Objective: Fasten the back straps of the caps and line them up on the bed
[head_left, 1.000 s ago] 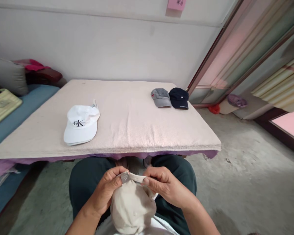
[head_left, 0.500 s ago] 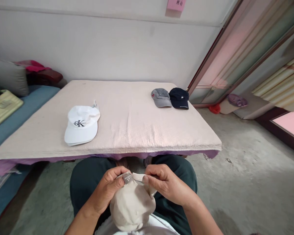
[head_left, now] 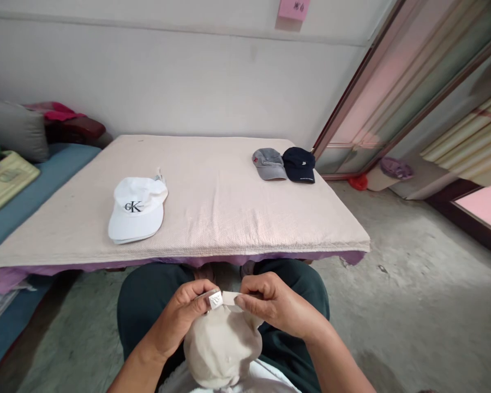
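A beige baseball cap (head_left: 223,346) rests over my lap, its back strap turned up toward the table. My left hand (head_left: 184,310) pinches the strap's metal buckle (head_left: 215,299), which bears an embossed mark. The loose strap end (head_left: 231,297) sticks out of the buckle to the right, and my right hand (head_left: 272,303) grips it between thumb and forefinger. The cap's brim is hidden.
On the cloth-covered table (head_left: 196,164) lie a white cap (head_left: 137,210) at left, and a grey cap (head_left: 269,164) beside a navy cap (head_left: 299,165) at the back right. A waste bin (head_left: 382,174) stands on the floor to the right.
The buckle has tilted and now catches the light. My right hand has shifted slightly left along the strap; the caps on the table are unmoved.
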Action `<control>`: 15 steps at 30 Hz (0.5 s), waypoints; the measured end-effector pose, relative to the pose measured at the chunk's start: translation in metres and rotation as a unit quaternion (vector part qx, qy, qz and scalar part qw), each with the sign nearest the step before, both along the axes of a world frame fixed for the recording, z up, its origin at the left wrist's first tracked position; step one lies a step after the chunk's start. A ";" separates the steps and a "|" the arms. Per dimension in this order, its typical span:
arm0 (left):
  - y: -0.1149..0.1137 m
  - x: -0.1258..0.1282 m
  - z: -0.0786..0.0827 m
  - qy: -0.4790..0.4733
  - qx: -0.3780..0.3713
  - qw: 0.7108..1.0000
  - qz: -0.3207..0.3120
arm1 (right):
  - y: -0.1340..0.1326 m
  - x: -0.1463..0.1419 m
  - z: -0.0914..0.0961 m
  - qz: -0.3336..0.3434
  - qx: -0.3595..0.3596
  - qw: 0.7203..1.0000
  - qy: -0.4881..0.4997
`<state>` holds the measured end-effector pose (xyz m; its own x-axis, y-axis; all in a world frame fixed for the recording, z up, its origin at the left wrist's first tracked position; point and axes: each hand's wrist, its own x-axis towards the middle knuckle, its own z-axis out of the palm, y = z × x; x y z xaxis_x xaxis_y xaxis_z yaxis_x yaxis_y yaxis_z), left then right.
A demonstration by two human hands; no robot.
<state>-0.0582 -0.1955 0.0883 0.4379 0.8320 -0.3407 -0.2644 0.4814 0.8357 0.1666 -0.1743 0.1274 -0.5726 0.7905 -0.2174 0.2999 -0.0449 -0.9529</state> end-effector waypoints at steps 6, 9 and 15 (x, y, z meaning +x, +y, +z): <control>0.002 0.000 0.004 0.003 0.012 1.000 -0.018 | 0.004 -0.003 0.004 0.006 0.014 1.000 -0.005; 0.002 0.000 0.003 0.007 0.001 1.000 -0.009 | 0.005 -0.005 0.003 -0.011 -0.006 1.000 0.023; 0.000 0.001 0.003 -0.013 -0.031 0.999 0.014 | 0.005 -0.006 -0.001 -0.013 -0.035 0.995 0.089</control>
